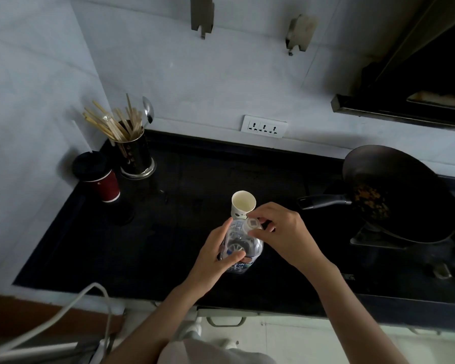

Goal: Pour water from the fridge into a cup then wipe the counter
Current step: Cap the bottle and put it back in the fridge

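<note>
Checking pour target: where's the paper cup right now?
Head view, centre of the black counter: the cup stands upright just behind the bottle that both hands hold, with the wok to its right.

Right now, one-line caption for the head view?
Left hand grips water bottle, right hand pinches its cap beside paper cup.

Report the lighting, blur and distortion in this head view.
Head view: dim, bluish light; the black counter swallows detail; wide-angle bend curves the wall and counter edges; the bottle, gripped by the left hand, reads soft, its cap pinched by the right hand; the cup stays clear.
</note>
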Available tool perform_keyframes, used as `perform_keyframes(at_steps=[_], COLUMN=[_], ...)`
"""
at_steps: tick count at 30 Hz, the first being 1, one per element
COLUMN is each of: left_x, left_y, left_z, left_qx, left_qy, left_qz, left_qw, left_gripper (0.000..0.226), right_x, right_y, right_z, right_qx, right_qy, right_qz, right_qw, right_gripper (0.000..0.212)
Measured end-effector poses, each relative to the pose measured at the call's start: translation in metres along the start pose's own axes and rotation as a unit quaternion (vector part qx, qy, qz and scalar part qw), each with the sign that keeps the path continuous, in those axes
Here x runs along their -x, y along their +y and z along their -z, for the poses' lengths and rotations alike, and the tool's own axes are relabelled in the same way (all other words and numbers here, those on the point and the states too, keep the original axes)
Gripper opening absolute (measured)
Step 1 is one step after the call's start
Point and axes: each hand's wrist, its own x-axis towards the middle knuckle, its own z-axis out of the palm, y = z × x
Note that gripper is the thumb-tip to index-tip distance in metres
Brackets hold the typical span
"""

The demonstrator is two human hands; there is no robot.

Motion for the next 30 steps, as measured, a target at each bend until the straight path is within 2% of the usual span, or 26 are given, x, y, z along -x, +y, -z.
perform_keyframes(at_steps=[11,13,15,16,19,21,23,25,27,30], left_x=[0.000,0.000,-0.001,-0.001,-0.001,-0.001,-0.001,-0.001,-0.001,-0.001], left_y=[-0.001,-0.001,-0.002,-0.002,-0.003,-0.002,-0.002,-0.004,-0.005,-0.004], left_z=[0.000,0.000,0.000,0.000,0.000,0.000,-0.001,-0.001,-0.001,-0.001], left_qx=[-0.005,-0.006,-0.003,-0.003,-0.005,-0.004,-0.002,-0.003,-0.005,-0.002], left_qy=[0.000,-0.002,-0.002,-0.002,-0.004,-0.005,-0.002,0.001,0.002,0.005], left_qz=[0.000,0.000,0.002,0.003,0.004,0.004,0.003,-0.001,-0.002,0.000], left_qw=[1.000,1.000,1.000,1.000,1.000,1.000,1.000,1.000,1.000,1.000], left_gripper=[0.071,0.071,0.071,0.071,0.072,0.072,0.072,0.073,0.072,0.070], right_x=[-0.012,-0.014,-0.013,-0.012,-0.006,-0.001,0.002,0.002,0.002,0.002], right_y=[0.005,0.006,0.004,0.003,0.002,0.006,0.009,0.012,0.015,0.011], right_z=[0.012,0.014,0.011,0.007,-0.003,-0.003,0.000,0.003,0.003,-0.003], right_qx=[0.129,0.129,0.140,0.158,0.209,0.145,0.056,0.023,0.024,0.096], right_qy=[-0.085,-0.090,-0.060,-0.036,0.008,-0.022,-0.088,-0.118,-0.101,-0.011], right_qz=[0.145,0.152,0.131,0.115,0.072,0.054,0.057,0.073,0.083,0.070], right_qw=[0.977,0.976,0.980,0.980,0.975,0.988,0.993,0.990,0.991,0.993], right_gripper=[0.032,0.028,0.020,0.024,0.056,0.061,0.053,0.047,0.045,0.029])
